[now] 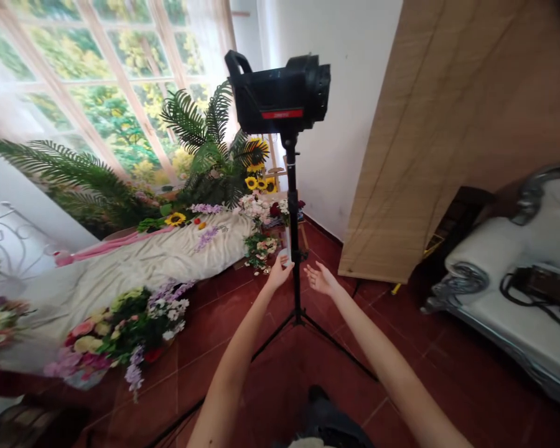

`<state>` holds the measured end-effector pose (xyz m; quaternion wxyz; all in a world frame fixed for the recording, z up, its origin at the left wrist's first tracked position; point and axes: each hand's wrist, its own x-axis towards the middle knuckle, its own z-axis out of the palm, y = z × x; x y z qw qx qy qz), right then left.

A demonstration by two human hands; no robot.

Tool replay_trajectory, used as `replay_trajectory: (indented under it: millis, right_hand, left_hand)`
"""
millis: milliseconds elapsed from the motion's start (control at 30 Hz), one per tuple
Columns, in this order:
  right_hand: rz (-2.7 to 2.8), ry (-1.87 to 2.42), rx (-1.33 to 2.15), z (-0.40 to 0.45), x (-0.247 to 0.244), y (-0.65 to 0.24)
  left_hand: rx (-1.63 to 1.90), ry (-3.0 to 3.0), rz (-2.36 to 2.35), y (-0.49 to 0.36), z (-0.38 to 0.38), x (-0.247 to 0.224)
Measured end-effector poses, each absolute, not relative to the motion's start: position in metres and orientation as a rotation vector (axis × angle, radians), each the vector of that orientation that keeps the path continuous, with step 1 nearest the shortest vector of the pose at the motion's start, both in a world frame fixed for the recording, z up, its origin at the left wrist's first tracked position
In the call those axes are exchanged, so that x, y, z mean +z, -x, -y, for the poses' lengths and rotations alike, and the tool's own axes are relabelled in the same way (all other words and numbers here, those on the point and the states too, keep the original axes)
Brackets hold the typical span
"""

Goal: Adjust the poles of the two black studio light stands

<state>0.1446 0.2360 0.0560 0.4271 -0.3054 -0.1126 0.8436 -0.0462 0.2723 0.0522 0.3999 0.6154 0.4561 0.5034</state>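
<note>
A black studio light (pixel 280 93) with a red label sits on top of a black light stand (pixel 294 218), upright in front of me. My left hand (pixel 279 274) is just left of the pole, its fingers curled around a small pale, whitish round thing (pixel 284 255). A narrow pale strip rises beside the pole above it; its exact kind is too small to make out. To the right of the pole, my right hand (pixel 320 278) is palm up with its fingers apart, holding nothing. A dark knob (pixel 302 255) juts from the pole between both hands.
The stand's legs (pixel 340 348) spread over the red tiled floor (pixel 224 317). On the left are a cloth-draped bench (pixel 182 255), flowers (pixel 107 336) and palm leaves (pixel 205 124). A bamboo blind (pixel 392 155) and a white sofa (pixel 490 249) stand on the right.
</note>
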Motion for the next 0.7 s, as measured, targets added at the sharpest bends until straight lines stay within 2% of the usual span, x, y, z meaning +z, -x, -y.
replay_trajectory:
  millis: [133,267,567,700]
  right_hand:
    - [0.194,0.778,2.141,-0.279,0.062,-0.146]
    - [0.200,0.705,2.149,-0.298,0.058,-0.135]
    - [0.315,0.796,2.178,-0.323,0.063,-0.144]
    - [0.688,1.001,2.003,-0.331,0.065,-0.146]
  left_hand:
    - [1.456,-1.527,-1.198,0.000,-0.329,0.070]
    - [1.494,-1.406,-1.333,-0.023,-0.361,0.074]
    - [1.468,-1.213,-1.434,-0.036,-0.375,0.068]
    - [1.514,-1.136,-1.618,-0.043,-0.383,0.066]
